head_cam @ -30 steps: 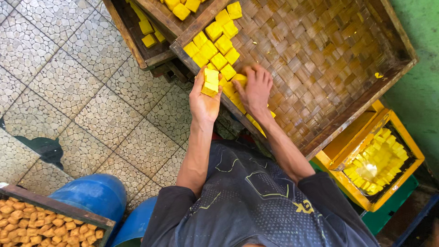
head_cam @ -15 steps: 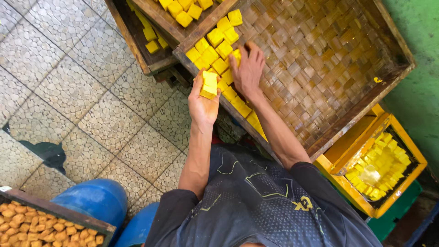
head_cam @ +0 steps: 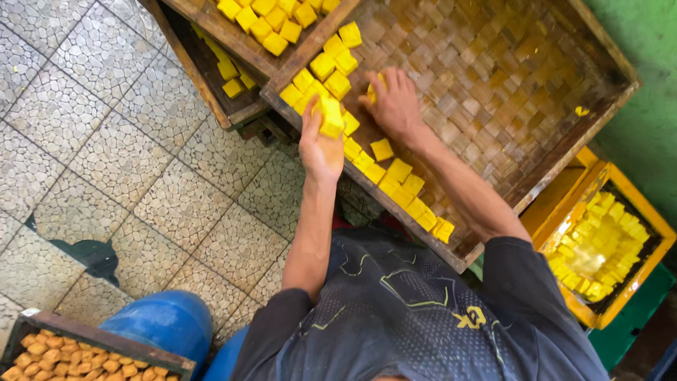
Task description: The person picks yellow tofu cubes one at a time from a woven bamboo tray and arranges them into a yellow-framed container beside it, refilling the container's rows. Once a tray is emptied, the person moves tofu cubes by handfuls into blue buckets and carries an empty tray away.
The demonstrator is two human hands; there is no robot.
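My left hand (head_cam: 321, 144) grips yellow cubes (head_cam: 331, 116) above the woven tray (head_cam: 493, 77); my right hand (head_cam: 395, 102) lies fingers-down on a cube there. Below: stone-tiled floor (head_cam: 106, 141), green wall (head_cam: 645, 70).

- Soft, even daylight fills the frame, with no hard glare.
- The floor (head_cam: 106, 162) at left is bright; a dark patch lies at lower left.
- The crate (head_cam: 606, 240) at right glows saturated yellow.
- Focus is fairly sharp; the lower edge softens slightly.
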